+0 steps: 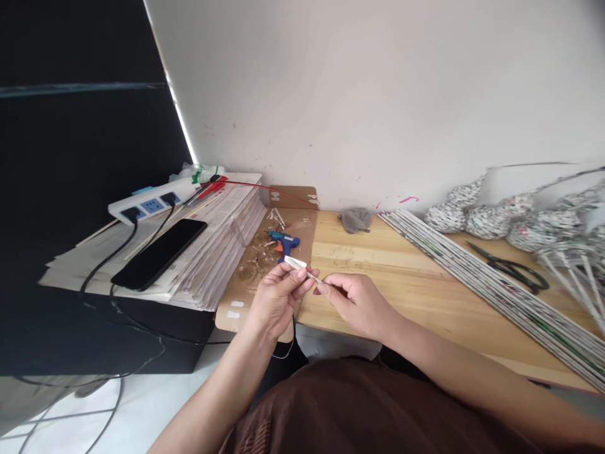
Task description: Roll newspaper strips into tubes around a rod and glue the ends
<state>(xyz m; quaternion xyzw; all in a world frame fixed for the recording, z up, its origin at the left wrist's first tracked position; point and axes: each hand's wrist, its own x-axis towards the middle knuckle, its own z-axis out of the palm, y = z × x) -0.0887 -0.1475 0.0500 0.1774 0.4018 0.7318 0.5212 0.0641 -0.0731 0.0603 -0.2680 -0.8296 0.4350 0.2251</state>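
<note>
A strip of paper point(295, 261), partly rolled into a thin tube, stretches between my two hands above the table's front edge. Its flat white end sticks out past the fingers of my left hand point(278, 293), which pinches it between thumb and fingers. The narrow rolled end sits in the fingertips of my right hand point(357, 299), closed on it. Just behind the paper, a blue glue gun point(286, 242) lies on a stained cardboard sheet point(302, 227). Part of the rolled length is hidden by my fingers.
A bundle of long paper tubes point(472, 280) crosses the wooden table point(350, 252) at right, near black scissors point(513, 265) and woven gourd shapes point(486, 217). A grey cloth point(355, 219) lies by the wall. At left, stacked paper point(227, 252) bears a phone point(161, 253) and power strip point(154, 200).
</note>
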